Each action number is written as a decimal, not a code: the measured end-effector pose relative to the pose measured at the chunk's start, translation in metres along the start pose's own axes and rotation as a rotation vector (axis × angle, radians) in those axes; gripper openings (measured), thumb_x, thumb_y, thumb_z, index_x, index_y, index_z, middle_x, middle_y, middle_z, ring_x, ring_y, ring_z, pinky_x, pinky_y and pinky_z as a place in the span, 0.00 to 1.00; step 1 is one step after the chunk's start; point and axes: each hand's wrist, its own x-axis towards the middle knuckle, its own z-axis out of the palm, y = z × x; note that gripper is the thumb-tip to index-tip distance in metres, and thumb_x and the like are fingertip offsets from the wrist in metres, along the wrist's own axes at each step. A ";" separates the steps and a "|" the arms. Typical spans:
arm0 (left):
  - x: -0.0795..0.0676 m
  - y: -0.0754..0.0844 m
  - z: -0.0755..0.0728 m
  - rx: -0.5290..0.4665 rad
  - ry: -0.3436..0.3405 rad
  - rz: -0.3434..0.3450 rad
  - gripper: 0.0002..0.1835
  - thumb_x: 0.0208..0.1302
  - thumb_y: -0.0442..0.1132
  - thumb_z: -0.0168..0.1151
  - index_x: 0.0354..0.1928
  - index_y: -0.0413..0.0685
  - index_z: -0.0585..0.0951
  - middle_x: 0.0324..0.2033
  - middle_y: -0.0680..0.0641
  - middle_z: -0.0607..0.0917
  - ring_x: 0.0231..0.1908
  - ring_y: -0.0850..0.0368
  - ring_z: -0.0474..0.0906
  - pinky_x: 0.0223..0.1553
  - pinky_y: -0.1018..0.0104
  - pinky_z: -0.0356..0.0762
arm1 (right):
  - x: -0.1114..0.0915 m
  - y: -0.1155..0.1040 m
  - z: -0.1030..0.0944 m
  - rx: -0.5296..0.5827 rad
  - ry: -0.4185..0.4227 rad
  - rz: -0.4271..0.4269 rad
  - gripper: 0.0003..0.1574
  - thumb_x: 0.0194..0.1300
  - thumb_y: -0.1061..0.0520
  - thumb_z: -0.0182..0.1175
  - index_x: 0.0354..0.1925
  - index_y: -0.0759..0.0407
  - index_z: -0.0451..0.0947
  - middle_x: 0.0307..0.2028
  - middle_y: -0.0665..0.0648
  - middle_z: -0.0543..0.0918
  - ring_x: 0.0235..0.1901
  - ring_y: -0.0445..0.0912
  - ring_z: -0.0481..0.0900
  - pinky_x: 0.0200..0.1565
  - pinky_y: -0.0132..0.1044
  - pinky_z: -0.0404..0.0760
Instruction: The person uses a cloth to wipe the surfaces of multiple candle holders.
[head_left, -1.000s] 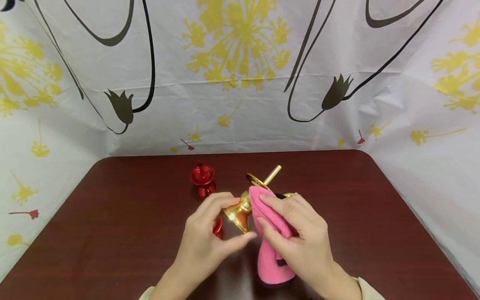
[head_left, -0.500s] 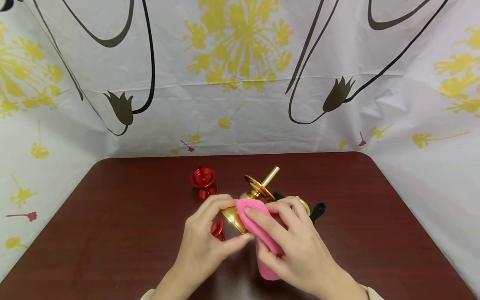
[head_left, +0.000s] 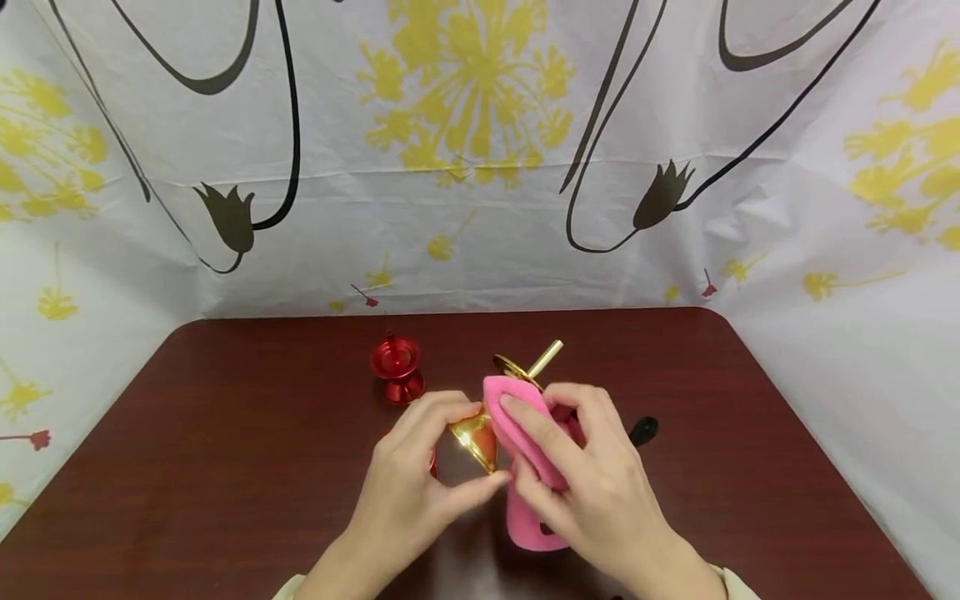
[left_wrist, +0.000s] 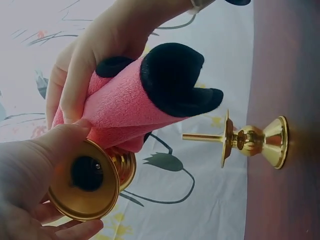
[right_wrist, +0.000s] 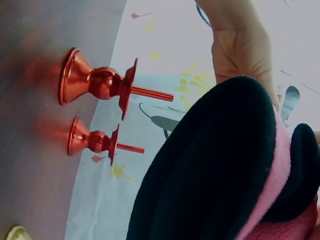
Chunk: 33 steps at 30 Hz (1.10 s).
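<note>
My left hand (head_left: 420, 467) holds a gold candlestick (head_left: 476, 437) by its flared base, fingers on the upper edge and thumb at the lower. The candlestick lies tilted, its dish and spike toward the upper right. In the left wrist view, the underside of the base (left_wrist: 85, 182) shows a dark hollow. My right hand (head_left: 592, 467) grips a folded pink cloth (head_left: 521, 417) with a black lining, and the cloth lies over the candlestick's middle, hiding its stem. In the left wrist view, the cloth (left_wrist: 117, 100) hangs rolled above the base.
Two red candlesticks stand on the table: a larger one (right_wrist: 95, 80) and a smaller one (right_wrist: 95, 141). Another gold candlestick (left_wrist: 255, 140) stands upright in the left wrist view. A dark rounded shape (head_left: 643, 431) shows beyond my right hand. A printed sheet (head_left: 480, 233) hangs behind the table.
My right hand moves the cloth down and left over the gold candlestick, then back up a little. My left hand keeps hold of the base. The standing gold dish is now hidden.
</note>
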 end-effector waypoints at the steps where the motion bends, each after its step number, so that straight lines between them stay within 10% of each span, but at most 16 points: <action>1: -0.001 -0.001 0.000 0.009 0.000 0.008 0.32 0.40 0.44 0.84 0.49 0.43 0.81 0.46 0.50 0.84 0.45 0.60 0.80 0.40 0.78 0.78 | 0.001 0.000 0.000 -0.004 0.007 -0.003 0.20 0.69 0.56 0.49 0.49 0.63 0.83 0.41 0.66 0.77 0.37 0.50 0.72 0.34 0.32 0.74; 14: -0.001 -0.011 -0.004 0.024 0.016 0.023 0.32 0.37 0.42 0.85 0.46 0.42 0.81 0.44 0.49 0.84 0.43 0.58 0.80 0.39 0.76 0.78 | 0.014 -0.001 0.011 -0.119 -0.072 -0.021 0.20 0.65 0.59 0.49 0.47 0.59 0.85 0.48 0.55 0.86 0.33 0.49 0.75 0.23 0.36 0.74; 26: -0.001 -0.013 -0.011 -0.072 0.035 -0.085 0.31 0.38 0.41 0.85 0.48 0.45 0.82 0.45 0.52 0.85 0.45 0.59 0.82 0.50 0.79 0.79 | 0.000 0.005 0.016 -0.033 0.052 -0.084 0.17 0.68 0.60 0.51 0.43 0.63 0.86 0.44 0.61 0.86 0.30 0.49 0.76 0.34 0.38 0.75; 33: 0.001 -0.006 -0.011 -0.215 0.095 -0.217 0.28 0.40 0.36 0.84 0.48 0.51 0.83 0.44 0.51 0.85 0.34 0.61 0.78 0.24 0.75 0.76 | -0.008 0.010 0.026 0.115 0.194 -0.100 0.14 0.65 0.64 0.53 0.39 0.69 0.84 0.40 0.68 0.83 0.32 0.54 0.78 0.39 0.39 0.76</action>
